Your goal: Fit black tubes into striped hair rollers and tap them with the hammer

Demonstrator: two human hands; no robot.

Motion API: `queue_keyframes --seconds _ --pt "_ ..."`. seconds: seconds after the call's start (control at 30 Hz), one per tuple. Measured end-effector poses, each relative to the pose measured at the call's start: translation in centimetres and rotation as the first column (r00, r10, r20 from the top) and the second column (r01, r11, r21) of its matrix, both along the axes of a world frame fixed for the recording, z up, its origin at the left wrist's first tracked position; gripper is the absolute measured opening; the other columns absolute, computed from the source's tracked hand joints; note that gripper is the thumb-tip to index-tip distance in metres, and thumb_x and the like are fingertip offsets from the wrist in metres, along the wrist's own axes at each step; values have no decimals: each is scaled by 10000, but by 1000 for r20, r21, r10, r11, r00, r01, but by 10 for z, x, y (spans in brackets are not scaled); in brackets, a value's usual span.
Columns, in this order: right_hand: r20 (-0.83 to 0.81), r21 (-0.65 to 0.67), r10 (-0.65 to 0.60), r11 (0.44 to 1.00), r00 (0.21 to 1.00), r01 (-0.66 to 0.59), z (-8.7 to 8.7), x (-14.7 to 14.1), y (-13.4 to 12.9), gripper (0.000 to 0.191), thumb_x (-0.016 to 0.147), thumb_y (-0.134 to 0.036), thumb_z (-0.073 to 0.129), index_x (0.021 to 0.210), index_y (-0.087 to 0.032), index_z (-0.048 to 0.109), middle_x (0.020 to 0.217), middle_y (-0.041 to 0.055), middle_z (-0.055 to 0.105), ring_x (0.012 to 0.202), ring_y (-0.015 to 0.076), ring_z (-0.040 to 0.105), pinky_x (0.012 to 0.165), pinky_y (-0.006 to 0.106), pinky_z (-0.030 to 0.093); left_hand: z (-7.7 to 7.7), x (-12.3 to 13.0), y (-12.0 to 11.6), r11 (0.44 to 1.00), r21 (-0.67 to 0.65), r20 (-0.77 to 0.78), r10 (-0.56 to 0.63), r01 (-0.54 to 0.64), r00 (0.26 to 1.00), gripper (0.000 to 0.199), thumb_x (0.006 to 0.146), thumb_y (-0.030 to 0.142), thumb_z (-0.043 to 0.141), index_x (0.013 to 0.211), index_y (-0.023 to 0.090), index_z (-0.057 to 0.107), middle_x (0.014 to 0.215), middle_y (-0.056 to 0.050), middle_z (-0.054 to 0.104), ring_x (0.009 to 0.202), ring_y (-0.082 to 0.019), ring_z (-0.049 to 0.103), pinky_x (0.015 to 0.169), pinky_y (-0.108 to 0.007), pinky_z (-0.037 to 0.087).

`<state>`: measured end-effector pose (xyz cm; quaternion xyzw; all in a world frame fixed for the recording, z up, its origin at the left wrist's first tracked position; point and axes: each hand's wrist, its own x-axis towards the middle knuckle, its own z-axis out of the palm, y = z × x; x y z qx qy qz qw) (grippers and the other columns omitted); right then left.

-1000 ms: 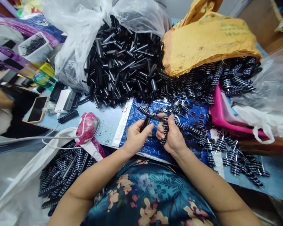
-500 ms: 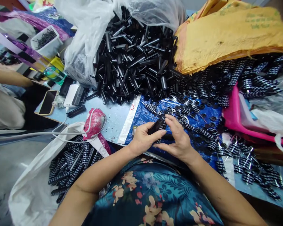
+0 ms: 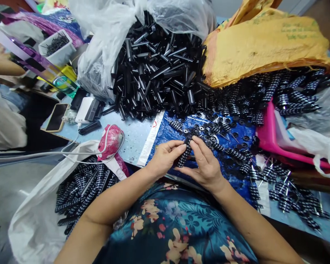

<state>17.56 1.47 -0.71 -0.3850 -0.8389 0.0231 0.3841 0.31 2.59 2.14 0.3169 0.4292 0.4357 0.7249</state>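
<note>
Between both hands, just above the blue plastic sheet (image 3: 165,126), is a black cylinder with rows of small white marks (image 3: 183,158). My left hand (image 3: 165,156) pinches its upper left side between thumb and fingers. On the other side, my right hand (image 3: 207,167) has its fingertips at the top and its thumb near the lower end. The cylinder is tilted, and fingers cover part of it. Small black discs (image 3: 202,128) and more marked cylinders (image 3: 238,154) lie on the sheet beyond and right of my hands.
Plain black tubes (image 3: 156,77) form a large heap at the back, beside a yellow woven sack (image 3: 264,47). A pink tray (image 3: 269,132) stands right. Marked cylinders fill a white sack (image 3: 24,223) at lower left. A phone (image 3: 56,117) and cables lie left, near another person's arm (image 3: 5,66).
The cylinder has turned, so its marked side shows more and its plain dark part less. My left fingers have shifted along it. The other person's arm at far left has moved up.
</note>
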Motion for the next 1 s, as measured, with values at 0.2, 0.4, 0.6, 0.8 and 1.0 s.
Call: queue_keyframes --seconds 0.2,0.4,0.6,0.8,1.0 --pt "8 -140 -4 990 1000 5 -12 -3 1 1048 804 -607 728 1597 -175 197 1502 215 487 1411 395 453 1101 587 462 -14 -24 13 997 71 -118 -2 10 993 392 750 451 802 970 175 631 784 -2 666 677 -147 651 684 -290 533" --pt "243 -215 -26 973 970 80 -28 10 -12 222 979 -215 534 1173 -202 642 1003 98 718 914 235 670 827 379 528 -29 -89 40 914 370 -738 178 169 650 160 759 302 764 879 200 736 820 -26 680 762 -170 590 704 -268 429" --pt "0 -160 -140 977 990 138 -17 8 4 246 993 -209 475 1204 -226 600 875 63 668 751 199 634 724 325 523 -35 -102 50 915 131 -798 -131 382 588 269 677 394 833 783 174 720 572 41 534 528 -111 439 535 -244 278" --pt "193 -187 -71 977 979 107 -9 -5 13 233 993 -252 491 1161 -209 645 811 61 666 692 196 624 665 314 493 -41 -99 56 900 206 -791 -78 384 606 280 645 348 844 664 181 620 554 59 490 510 -97 404 513 -239 241" --pt "128 -131 175 979 976 -158 -13 -14 -3 294 979 -227 513 1252 -218 619 840 62 712 719 190 652 681 302 522 -45 -99 68 886 156 -805 -142 437 576 329 586 331 868 641 185 578 540 62 505 512 -106 417 526 -247 262"
